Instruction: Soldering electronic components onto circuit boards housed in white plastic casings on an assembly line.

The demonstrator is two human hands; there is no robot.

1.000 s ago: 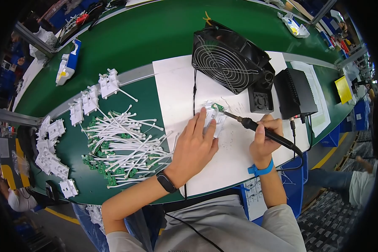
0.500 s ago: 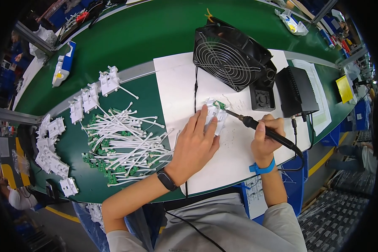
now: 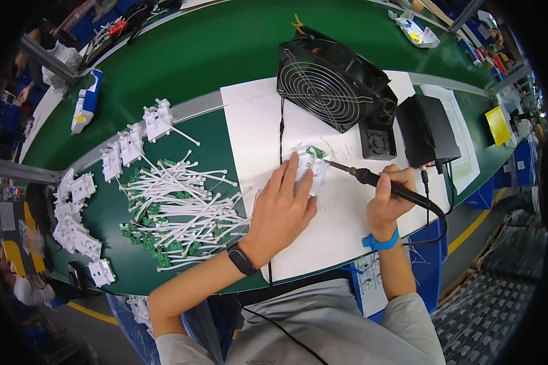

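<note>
A small white plastic housing with a green circuit board at its far end lies on the white sheet. My left hand rests over it, fingers stretched along the plastic and holding it against the sheet. In my right hand is a soldering iron, gripped like a pen. Its tip points left, close by the board's right side; whether it touches is too small to tell. The iron's black cord curls down behind the hand.
Left of the sheet lies a heap of white cables with green boards. White housings line the left side. Beyond my hands stand a black fan, a small square fan and a black power unit.
My right hand and the soldering iron have shifted slightly right, and the tip sits a little farther from the board. My left hand keeps its place on the housing.
</note>
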